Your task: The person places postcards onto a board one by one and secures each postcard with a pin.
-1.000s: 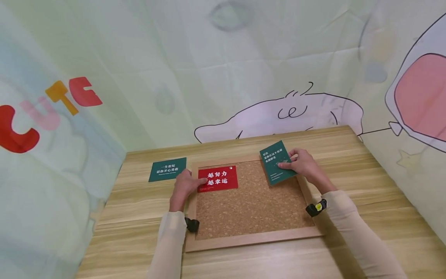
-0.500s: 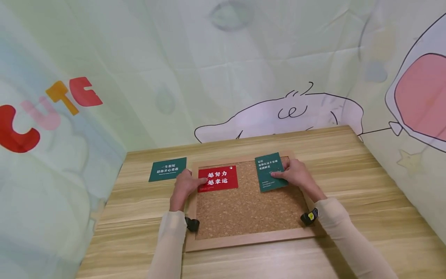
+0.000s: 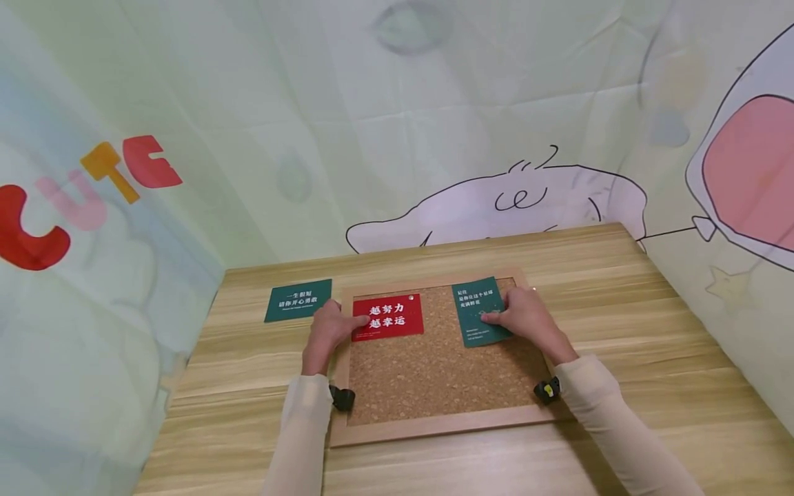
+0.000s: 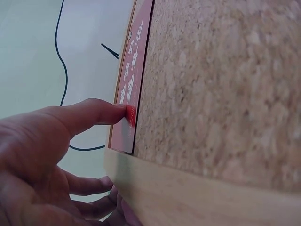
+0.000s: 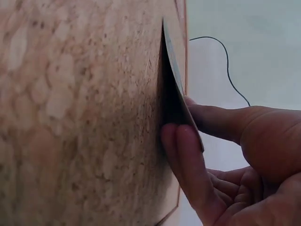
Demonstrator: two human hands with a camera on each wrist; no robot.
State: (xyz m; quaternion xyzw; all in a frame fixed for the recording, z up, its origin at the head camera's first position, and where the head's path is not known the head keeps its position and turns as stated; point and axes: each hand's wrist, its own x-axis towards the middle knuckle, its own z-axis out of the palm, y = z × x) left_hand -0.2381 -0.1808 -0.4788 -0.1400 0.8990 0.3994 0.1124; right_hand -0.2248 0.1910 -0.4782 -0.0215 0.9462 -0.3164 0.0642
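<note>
A red card (image 3: 387,317) lies at the upper left of the framed cork board (image 3: 434,379). My left hand (image 3: 330,327) presses its thumb on the card's left end, and its other fingers bend against the outer side of the wooden frame, as the left wrist view shows. My right hand (image 3: 527,317) pinches a green postcard (image 3: 480,300) by its right side, thumb on the printed face and fingers beneath. In the right wrist view this postcard (image 5: 176,75) is tilted and slightly bowed, its far edge close to the cork and its near side raised.
Another green postcard (image 3: 299,300) lies on the wood-grain table (image 3: 248,386), left of the board. A printed cloth backdrop (image 3: 298,138) rises behind the table and along both sides. Each wrist wears a small black camera.
My right hand has brought the green postcard down and left, from above the board's upper right edge onto the cork area, and turned it more upright. My left hand has stayed put.
</note>
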